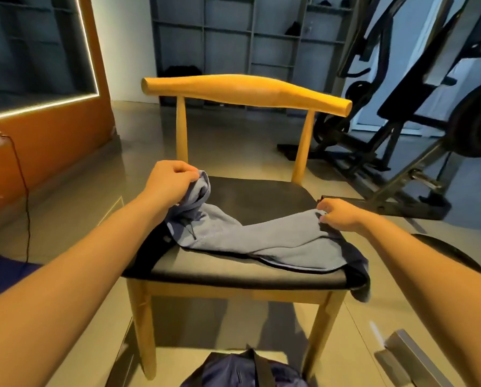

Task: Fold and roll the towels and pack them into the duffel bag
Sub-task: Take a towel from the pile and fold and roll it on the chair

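The duffel bag (242,370) sits on the floor nearest me, below my hands. Bare chair seat (233,273) runs along the front edge. The blue towel (261,236) lies twisted over a dark cloth (357,265), its long axis running hand to hand. My left hand (172,177) pinches its bunched end and my right hand (337,215) pinches the other. Beyond them lies open seat, then the backrest (244,92). A weight machine (401,135) stands past my right hand.

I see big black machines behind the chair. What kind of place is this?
Probably a gym: a black weight machine with a round weight plate stands on the right, and grey cubby shelves line the back wall.
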A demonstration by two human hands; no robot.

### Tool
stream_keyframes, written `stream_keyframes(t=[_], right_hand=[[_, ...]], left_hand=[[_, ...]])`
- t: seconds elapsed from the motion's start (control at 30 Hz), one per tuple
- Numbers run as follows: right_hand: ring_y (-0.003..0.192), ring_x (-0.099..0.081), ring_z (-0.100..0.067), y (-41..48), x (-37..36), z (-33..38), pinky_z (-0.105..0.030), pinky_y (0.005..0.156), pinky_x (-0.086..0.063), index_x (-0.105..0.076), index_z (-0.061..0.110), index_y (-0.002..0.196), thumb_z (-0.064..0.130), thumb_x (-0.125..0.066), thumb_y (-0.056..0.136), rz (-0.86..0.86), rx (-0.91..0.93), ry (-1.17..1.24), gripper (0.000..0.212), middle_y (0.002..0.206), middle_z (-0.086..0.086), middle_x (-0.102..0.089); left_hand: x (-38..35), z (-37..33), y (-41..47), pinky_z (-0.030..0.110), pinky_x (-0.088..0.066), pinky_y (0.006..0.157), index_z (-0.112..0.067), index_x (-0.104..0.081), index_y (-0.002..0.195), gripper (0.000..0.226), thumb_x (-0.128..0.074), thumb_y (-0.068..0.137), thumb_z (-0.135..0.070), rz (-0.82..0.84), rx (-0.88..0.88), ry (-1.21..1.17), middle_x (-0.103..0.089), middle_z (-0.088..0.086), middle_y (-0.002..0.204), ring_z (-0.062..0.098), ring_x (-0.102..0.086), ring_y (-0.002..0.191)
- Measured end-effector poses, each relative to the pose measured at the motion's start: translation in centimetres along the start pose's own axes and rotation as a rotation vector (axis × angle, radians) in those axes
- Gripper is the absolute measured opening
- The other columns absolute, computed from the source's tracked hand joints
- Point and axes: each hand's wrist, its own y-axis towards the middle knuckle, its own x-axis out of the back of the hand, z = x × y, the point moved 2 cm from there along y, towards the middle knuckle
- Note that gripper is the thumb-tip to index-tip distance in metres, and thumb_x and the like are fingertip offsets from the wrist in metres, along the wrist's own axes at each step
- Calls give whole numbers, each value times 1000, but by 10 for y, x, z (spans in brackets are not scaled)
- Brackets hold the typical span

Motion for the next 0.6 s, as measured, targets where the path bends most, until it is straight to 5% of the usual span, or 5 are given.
stream_keyframes(t=[0.17, 0.4, 0.6], right_hand=[[119, -54, -33, 19, -11, -19, -48, 94, -51, -46, 9, 142, 25, -49, 105, 11, -223, 195, 40, 137, -13, -52], [89, -64, -30, 29, -9, -30, -45, 76, -54, -63, 0, 106, 31, -74, 92, -55, -318, 317, 35, 101, -16, -66], [89, -67, -31, 28, 1, -15, -47, 87, -58, -70, 0, 93, 25, -80, 85, -179, -254, 250, 28, 93, -17, -70]], left_hand=[[-2, 2, -2, 37, -59, 86, -22, -78, 84, 17, -66, 96, -17, 51, 48, -61, -75, 0, 95, 20, -68, 94], [-1, -2, 3, 41, -61, 89, -16, -81, 93, 9, -72, 93, -19, 69, 112, -138, -77, 5, 96, 24, -72, 97], [-5, -5, 4, 29, -60, 74, -13, -80, 98, 10, -71, 94, -17, 74, 130, -167, -76, 6, 100, 22, -72, 96]])
